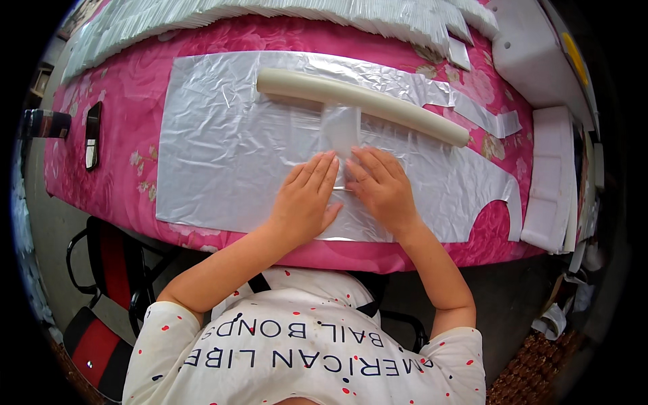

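Observation:
A thin silvery-white plastic bag [223, 155] with handle cut-outs lies spread flat. On it, a small translucent white plastic piece [342, 127], slightly blurred, reaches from the roll down to my fingertips. My left hand [305, 196] rests palm down at the left of its lower end, fingers stretched out side by side. Opposite, my right hand [383, 190] lies palm down with its fingers extended and a little apart, the tips at the piece's right edge. A thin white edge shows between the hands. Beyond them a long cream roll [364, 101] lies slanted across the bag.
A pink floral tablecloth [121, 182] covers the table. Stacked white folded pieces [270, 7] line the far edge. A phone [93, 135] and a dark jar [46, 124] sit at the left, white foam blocks [550, 175] at the right. Red-and-black chairs [101, 344] stand lower left.

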`<state>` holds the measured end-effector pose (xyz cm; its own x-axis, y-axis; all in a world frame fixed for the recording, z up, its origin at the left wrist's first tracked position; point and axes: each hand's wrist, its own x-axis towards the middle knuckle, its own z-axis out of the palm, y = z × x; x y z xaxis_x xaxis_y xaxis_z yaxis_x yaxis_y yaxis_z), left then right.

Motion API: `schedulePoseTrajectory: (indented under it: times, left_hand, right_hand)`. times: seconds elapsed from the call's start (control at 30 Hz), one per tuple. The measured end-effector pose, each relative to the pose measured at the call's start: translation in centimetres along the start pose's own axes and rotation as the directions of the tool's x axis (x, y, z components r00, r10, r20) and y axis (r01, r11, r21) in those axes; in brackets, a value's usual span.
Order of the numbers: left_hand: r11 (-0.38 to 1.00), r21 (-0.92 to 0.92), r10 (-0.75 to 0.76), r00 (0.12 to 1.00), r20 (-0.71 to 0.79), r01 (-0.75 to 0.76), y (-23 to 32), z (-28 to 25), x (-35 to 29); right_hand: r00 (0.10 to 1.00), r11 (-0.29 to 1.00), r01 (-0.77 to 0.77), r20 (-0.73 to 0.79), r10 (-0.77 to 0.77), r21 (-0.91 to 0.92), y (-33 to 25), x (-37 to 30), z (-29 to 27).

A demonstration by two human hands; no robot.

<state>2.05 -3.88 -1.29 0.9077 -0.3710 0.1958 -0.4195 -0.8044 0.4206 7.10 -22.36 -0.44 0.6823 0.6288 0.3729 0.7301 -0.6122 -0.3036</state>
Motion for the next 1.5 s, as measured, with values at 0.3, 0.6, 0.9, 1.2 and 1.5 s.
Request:
schedulePoseTrajectory:
  times: [0.3, 0.6, 0.9, 1.2, 1.5]
  left_hand:
    - [0.986, 0.131, 0.123, 0.984, -0.128, -0.106, -1.7, 0.2, 1.5]
    - [0.914, -0.106, 0.39, 0.92, -0.038, -0.392, -1.9, -3.0, -2.3]
    - [0.919, -0.385, -0.049, 0.993, 0.107, 0.087, -1.5, -2.8, -3.2]
    - [0.597, -0.561, -0.515, 0.81, 0.281, 0.574, -2.0, -3.0, 0.3]
    - [0.996, -0.088, 0.007, 0.997, -0.075, -0.014, -1.2, -2.4, 0.2]
  right_hand:
    - [0.986, 0.976, 0.058, 0.142, -0.089, 0.209, 2.2, 2.7, -0.5]
    - [0.985, 0.939, 0.104, 0.095, -0.142, 0.328, -1.3, -0.3, -0.5]
    - [0.859, 0.727, -0.505, 0.353, 0.371, 0.464, -3.1, -0.3, -1.0]
    - [0.437, 0.272, -0.899, 0.727, 0.53, 0.342, -1.3, 3.7, -0.8]
    - [0.433, 0.261, -0.901, 0.73, 0.529, 0.345, -0.9, 3.7, 0.0]
